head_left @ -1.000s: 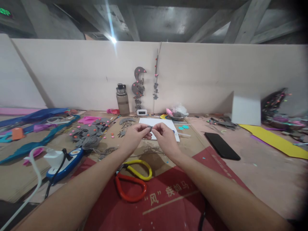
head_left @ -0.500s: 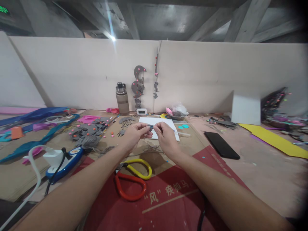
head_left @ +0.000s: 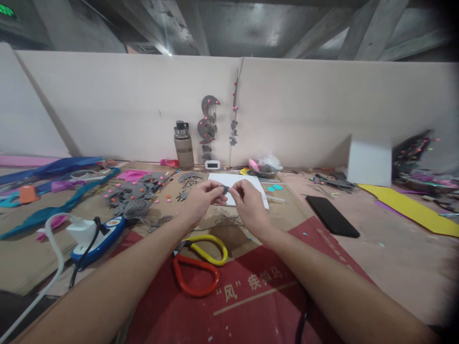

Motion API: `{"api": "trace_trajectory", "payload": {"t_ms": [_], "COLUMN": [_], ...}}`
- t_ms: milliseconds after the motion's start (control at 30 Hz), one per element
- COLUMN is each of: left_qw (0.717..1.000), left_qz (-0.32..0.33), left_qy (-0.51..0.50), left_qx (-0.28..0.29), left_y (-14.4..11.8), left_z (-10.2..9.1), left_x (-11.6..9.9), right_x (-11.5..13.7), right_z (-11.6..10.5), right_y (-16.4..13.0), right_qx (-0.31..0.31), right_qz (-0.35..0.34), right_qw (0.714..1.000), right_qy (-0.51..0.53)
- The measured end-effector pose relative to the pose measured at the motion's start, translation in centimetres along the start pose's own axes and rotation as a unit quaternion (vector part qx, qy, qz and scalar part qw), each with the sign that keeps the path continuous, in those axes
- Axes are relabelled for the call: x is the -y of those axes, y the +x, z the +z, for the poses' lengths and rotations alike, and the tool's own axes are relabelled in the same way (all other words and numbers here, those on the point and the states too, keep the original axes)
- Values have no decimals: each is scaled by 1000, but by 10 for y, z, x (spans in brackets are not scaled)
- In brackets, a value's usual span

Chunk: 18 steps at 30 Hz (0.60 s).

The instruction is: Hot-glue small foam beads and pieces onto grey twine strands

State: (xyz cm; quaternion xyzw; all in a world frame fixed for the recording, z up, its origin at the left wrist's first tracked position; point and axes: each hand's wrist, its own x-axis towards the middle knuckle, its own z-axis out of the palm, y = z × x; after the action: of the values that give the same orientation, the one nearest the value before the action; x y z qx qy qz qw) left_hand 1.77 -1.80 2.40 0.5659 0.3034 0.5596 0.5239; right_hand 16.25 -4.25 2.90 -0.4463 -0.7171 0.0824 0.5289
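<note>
At the frame's centre we pinch a small grey piece (head_left: 225, 189) between our left hand (head_left: 201, 197) and right hand (head_left: 247, 203), both grips clamped on it, above the scissors (head_left: 199, 263)

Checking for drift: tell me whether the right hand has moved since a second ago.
No. The right hand stays at the near edge of the white sheet, pinching a small grey piece with the left hand.

Worktop (head_left: 394, 258) clutter: scissors (head_left: 199, 260) with yellow and red handles on a red sheet (head_left: 251, 306). Black phone (head_left: 332, 216) lies flat to the right. Glue gun (head_left: 96, 234) at left, cord attached. Water bottle (head_left: 183, 145) upright against the back panel, small clock (head_left: 212, 165) just beside it. White box (head_left: 369, 160) far right, yellow sheet (head_left: 409, 208) near it.
</note>
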Motion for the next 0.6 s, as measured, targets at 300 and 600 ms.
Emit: {"api": "trace_trajectory", "payload": {"t_ms": [300, 600], "left_qw": [1000, 993], "left_qz": [-8, -70], "left_qy": [-16, -77], "left_qx": [10, 54], "left_y": [-2, -2], "left_z": [0, 0], "left_x": [-2, -5], "right_x": [0, 0], "right_z": [0, 1], "right_y": [0, 4], "right_qx": [8, 18], "right_qz": [33, 67], "right_qw": [999, 996], "right_qy": [26, 48]}}
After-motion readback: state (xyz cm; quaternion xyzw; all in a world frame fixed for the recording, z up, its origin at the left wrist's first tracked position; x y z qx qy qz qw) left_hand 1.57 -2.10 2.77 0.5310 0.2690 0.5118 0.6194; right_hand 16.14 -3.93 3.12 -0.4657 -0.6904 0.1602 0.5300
